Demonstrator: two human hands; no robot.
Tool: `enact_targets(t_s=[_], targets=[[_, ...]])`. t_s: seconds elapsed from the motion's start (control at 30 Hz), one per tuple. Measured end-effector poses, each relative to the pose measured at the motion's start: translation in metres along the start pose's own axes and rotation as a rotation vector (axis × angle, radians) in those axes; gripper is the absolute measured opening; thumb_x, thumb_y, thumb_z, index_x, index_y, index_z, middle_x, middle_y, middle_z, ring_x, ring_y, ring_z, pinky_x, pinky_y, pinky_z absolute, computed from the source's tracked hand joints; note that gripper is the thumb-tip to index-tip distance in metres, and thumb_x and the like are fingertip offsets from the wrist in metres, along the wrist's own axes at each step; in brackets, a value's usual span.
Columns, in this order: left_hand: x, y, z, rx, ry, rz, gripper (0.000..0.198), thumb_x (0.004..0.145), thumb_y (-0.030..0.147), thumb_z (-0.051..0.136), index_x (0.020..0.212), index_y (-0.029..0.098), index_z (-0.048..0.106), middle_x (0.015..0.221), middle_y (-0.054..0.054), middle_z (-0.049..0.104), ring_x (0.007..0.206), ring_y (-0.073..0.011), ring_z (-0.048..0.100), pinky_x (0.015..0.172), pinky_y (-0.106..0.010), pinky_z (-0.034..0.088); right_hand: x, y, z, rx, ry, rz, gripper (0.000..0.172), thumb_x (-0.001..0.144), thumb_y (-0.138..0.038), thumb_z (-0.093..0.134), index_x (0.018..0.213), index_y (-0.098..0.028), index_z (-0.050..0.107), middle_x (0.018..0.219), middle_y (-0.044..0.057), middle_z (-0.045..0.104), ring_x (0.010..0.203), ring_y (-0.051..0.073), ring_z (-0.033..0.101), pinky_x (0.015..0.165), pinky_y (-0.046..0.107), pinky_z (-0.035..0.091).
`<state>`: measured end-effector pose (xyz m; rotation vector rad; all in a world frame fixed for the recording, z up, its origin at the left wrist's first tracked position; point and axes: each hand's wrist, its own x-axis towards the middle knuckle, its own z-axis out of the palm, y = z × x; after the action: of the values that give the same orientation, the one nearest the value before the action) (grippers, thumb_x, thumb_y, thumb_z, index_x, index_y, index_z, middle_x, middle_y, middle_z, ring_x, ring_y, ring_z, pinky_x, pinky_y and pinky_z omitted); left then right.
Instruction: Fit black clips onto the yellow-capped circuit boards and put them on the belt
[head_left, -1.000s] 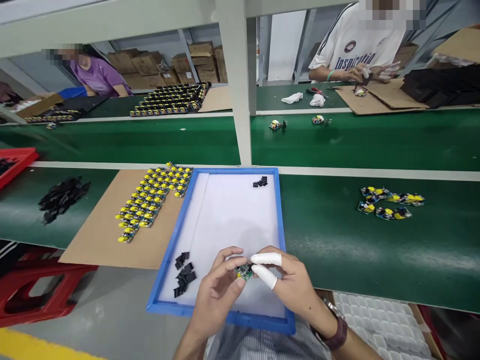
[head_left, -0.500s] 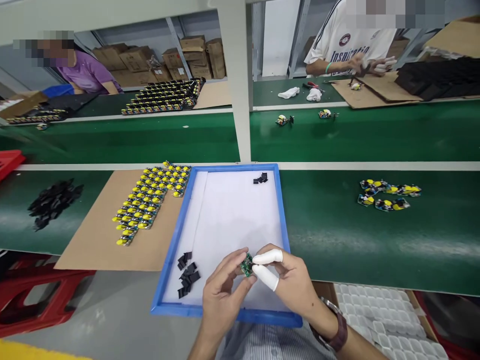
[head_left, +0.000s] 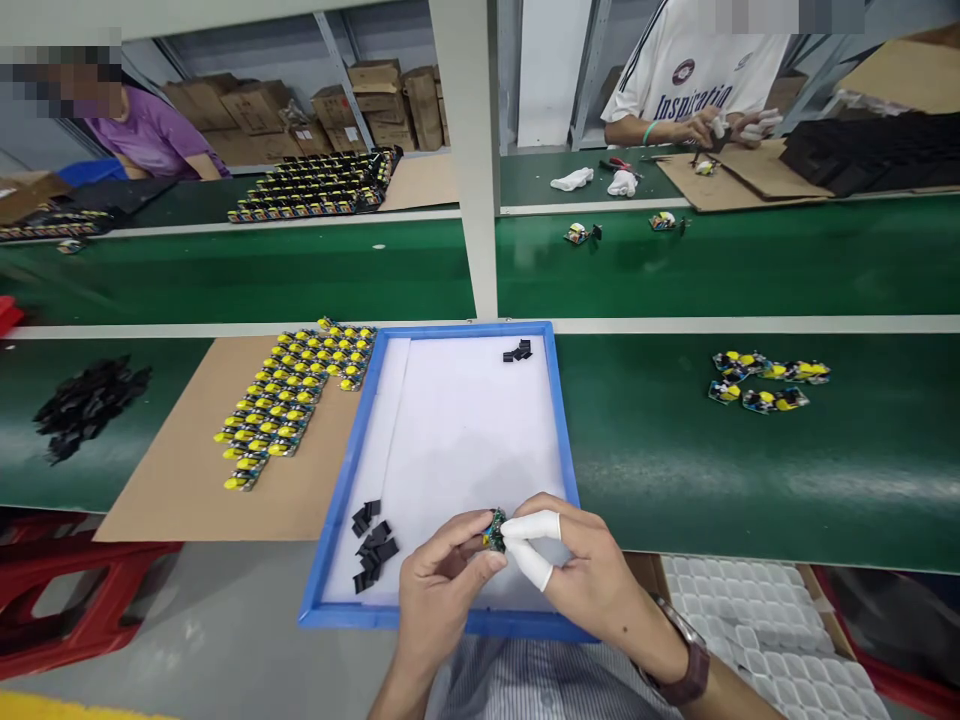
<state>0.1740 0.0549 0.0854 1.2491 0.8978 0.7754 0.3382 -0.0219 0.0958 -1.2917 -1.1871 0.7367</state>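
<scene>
Above the near part of a blue-framed white tray [head_left: 457, 430], my left hand [head_left: 444, 580] pinches a small green circuit board [head_left: 495, 530] by its edges, between thumb and fingers. My right hand [head_left: 577, 560], with white finger cots on thumb and forefinger, closes its fingertips at the board's right side. Whatever lies between those fingertips is hidden. Small black pieces [head_left: 375, 548] are scattered in the tray's near left corner, and a few more black pieces [head_left: 517, 350] lie at its far right.
Left of the tray, rows of boards with yellow parts [head_left: 285, 390] cover a cardboard sheet [head_left: 172, 450]. Beyond it sits a black heap [head_left: 90, 400]. More boards [head_left: 769, 380] lie on the green bench at right. Two boards rest on the conveyor [head_left: 637, 280]; two co-workers sit across it.
The circuit board has been turned in my fingers, so its yellow and blue parts now show at the left. Two boards on the far conveyor have shifted slightly right.
</scene>
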Motion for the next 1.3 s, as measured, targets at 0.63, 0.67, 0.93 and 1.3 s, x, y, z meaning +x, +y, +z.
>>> enact_targets(t_s=[0.63, 0.67, 0.93, 1.3], targets=[[-0.006, -0.001, 0.009, 0.545, -0.063, 0.567, 0.056, 0.086, 0.003, 0.069, 0.134, 0.032, 0.065, 0.116, -0.007, 0.068, 0.1, -0.0211, 0.069, 0.081, -0.034, 0.063, -0.005, 0.031, -0.008, 0.396, -0.015, 0.374, 0.024, 0.09, -0.039, 0.073, 0.107, -0.023, 0.079, 0.098, 0.006, 0.078, 0.092, 0.022, 0.075, 0.091, 0.039, 0.061], [-0.006, 0.0, 0.01, 0.567, -0.035, 0.594, 0.057, 0.085, 0.002, 0.069, 0.134, 0.031, 0.064, 0.113, -0.007, 0.068, 0.1, -0.0215, 0.069, 0.082, -0.034, 0.063, -0.008, 0.03, -0.009, 0.411, -0.048, 0.356, 0.025, 0.092, -0.038, 0.071, 0.112, -0.024, 0.078, 0.106, 0.006, 0.077, 0.099, 0.022, 0.074, 0.096, 0.04, 0.059], [-0.014, -0.005, 0.012, 0.629, -0.021, 0.649, 0.061, 0.083, -0.001, 0.068, 0.137, 0.028, 0.062, 0.111, -0.008, 0.066, 0.101, -0.0232, 0.069, 0.08, -0.034, 0.062, -0.013, 0.024, -0.006, 0.383, -0.034, 0.298, 0.02, 0.09, -0.031, 0.075, 0.11, -0.026, 0.078, 0.105, 0.006, 0.071, 0.101, 0.021, 0.071, 0.093, 0.035, 0.059], [-0.013, -0.002, 0.013, 0.65, -0.003, 0.738, 0.064, 0.083, -0.004, 0.067, 0.138, 0.027, 0.06, 0.109, -0.008, 0.065, 0.099, -0.0229, 0.068, 0.078, -0.035, 0.062, -0.013, 0.025, 0.0, 0.347, -0.018, 0.24, 0.017, 0.088, -0.028, 0.077, 0.104, -0.027, 0.081, 0.1, 0.006, 0.072, 0.093, 0.021, 0.071, 0.085, 0.034, 0.059]])
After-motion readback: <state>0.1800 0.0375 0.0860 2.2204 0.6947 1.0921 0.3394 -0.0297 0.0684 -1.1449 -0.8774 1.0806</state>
